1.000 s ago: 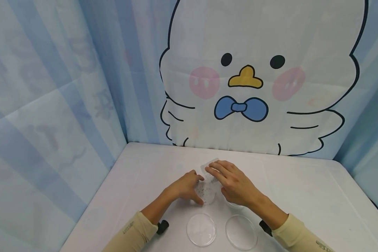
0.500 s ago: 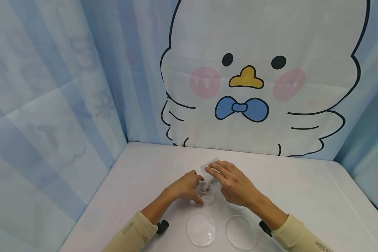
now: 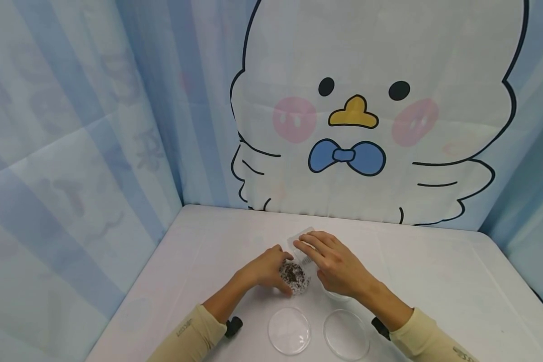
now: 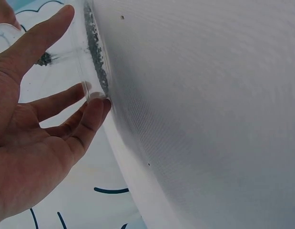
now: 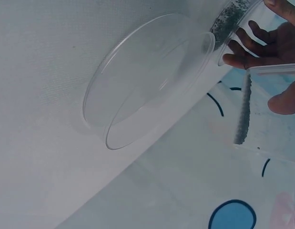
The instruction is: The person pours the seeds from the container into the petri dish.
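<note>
My left hand (image 3: 264, 269) holds a clear round petri dish (image 4: 80, 62) low over the table, thumb on one side and fingers on the other. Dark and pale grains (image 3: 294, 274) cover the dish's bottom. Up and to the right of it, my right hand (image 3: 337, 264) grips a tilted clear plastic container (image 3: 300, 246). More dark grains (image 5: 243, 117) lie along one side of this container in the right wrist view. In the left wrist view, a blurred dark clump (image 4: 45, 58) with a faint streak shows between container and dish.
Two clear round dishes or lids (image 3: 289, 331) (image 3: 346, 334) lie side by side on the white tabletop (image 3: 434, 281) nearer the person. Another clear dish (image 3: 338, 295) sits partly hidden under my right hand. A printed curtain (image 3: 208, 100) stands behind the table.
The dish in my left hand has gone from a few scattered specks to a layer of dark grains. Both hands have stayed almost in place.
</note>
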Tool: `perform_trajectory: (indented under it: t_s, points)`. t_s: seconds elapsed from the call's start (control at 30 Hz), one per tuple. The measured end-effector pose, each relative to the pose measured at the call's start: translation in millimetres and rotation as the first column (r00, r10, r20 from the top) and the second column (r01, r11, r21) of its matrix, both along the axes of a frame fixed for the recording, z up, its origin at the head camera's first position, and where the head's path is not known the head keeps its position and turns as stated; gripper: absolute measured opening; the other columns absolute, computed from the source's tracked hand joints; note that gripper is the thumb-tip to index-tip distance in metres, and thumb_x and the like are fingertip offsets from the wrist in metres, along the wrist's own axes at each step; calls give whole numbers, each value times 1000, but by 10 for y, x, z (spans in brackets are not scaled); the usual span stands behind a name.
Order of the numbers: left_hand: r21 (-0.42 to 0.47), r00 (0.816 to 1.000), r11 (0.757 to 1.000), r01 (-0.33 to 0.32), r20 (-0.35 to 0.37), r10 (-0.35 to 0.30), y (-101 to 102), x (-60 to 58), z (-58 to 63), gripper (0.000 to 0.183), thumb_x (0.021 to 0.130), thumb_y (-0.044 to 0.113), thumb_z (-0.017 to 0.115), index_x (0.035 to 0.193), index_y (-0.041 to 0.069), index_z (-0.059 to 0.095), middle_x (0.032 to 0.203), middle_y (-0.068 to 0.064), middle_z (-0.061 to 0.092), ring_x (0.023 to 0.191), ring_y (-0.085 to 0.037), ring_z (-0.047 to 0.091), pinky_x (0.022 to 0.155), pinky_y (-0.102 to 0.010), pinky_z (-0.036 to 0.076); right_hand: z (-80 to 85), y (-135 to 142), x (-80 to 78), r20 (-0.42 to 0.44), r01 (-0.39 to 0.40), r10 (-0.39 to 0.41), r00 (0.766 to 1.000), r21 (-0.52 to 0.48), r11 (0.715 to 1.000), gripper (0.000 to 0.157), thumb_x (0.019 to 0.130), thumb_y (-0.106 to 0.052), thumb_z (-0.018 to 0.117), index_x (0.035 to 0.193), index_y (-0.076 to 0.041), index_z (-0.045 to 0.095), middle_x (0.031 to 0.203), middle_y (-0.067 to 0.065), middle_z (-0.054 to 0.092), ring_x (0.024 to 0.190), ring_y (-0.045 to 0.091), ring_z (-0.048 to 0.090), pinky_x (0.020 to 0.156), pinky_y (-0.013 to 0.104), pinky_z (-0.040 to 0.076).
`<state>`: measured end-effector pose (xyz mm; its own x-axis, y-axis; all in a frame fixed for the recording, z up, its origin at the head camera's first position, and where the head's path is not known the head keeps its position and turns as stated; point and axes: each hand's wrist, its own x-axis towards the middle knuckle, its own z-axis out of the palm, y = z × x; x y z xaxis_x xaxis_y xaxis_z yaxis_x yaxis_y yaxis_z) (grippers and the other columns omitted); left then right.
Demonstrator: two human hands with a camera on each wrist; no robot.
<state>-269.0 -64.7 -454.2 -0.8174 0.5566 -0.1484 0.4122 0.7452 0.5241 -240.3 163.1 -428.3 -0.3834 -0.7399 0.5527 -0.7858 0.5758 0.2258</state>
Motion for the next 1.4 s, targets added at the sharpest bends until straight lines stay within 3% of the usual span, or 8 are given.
perform_trajectory:
  t_s: [0.67,1.4]
  points:
    - [32,1000,999,11,-6,-11,-5,0,8,80,68,31,101,136,7,67,118,-6,60,106,-16,58,101,-36,54,6,-40,21,4,-20,20,1000,-6,1000,76,69,3,80,141,-9,62,138,9,64,129,29,57,110,44,48]
    - [-4,1000,1000,2,-12,-2,2,-7,19,80,68,34,100,135,5,67,117,-8,59,104,-18,59,97,-36,55,23,-52,35,-35,-33,33,999,1,999,76,66,4,81,139,-8,63,134,9,66,126,29,58,108,42,48]
